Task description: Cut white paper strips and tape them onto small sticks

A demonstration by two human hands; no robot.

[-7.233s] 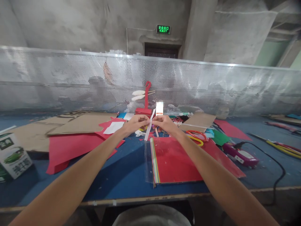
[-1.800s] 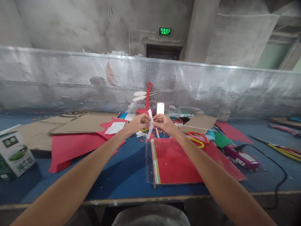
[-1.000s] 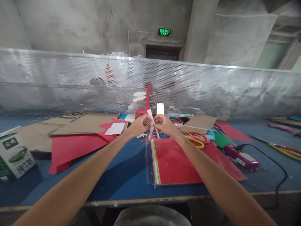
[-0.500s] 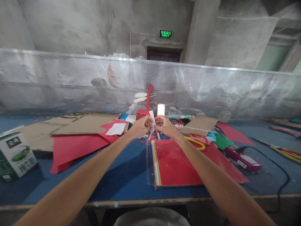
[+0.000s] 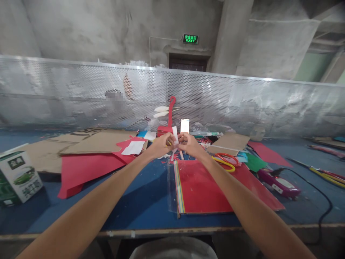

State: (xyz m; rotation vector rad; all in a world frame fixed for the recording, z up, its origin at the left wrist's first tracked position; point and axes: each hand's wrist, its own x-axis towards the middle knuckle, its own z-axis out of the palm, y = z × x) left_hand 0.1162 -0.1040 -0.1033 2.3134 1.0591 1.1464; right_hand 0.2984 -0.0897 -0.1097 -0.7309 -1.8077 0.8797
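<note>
A narrow strip of white paper (image 5: 175, 133) stands upright between my two hands, above the middle of the table. My left hand (image 5: 164, 143) pinches it from the left with curled fingers. From the other side my right hand (image 5: 188, 144) closes its fingertips on the same strip. Exactly where the fingers meet the paper is partly hidden. Behind them are a red paper piece with a long hooked stem (image 5: 170, 114) and a lit phone screen (image 5: 185, 126). Small paper scraps lie on the table below my hands.
A stack of coloured paper with a red top sheet (image 5: 202, 190) lies at front right, with red-and-yellow-handled scissors (image 5: 225, 162) at its far edge. Cardboard (image 5: 99, 141) and red paper (image 5: 88, 169) are at left, near a carton (image 5: 20, 178). A purple power strip (image 5: 279, 183) sits at right.
The white strip has shifted slightly and turned more upright between my fingers. Both hands stay in nearly the same place.
</note>
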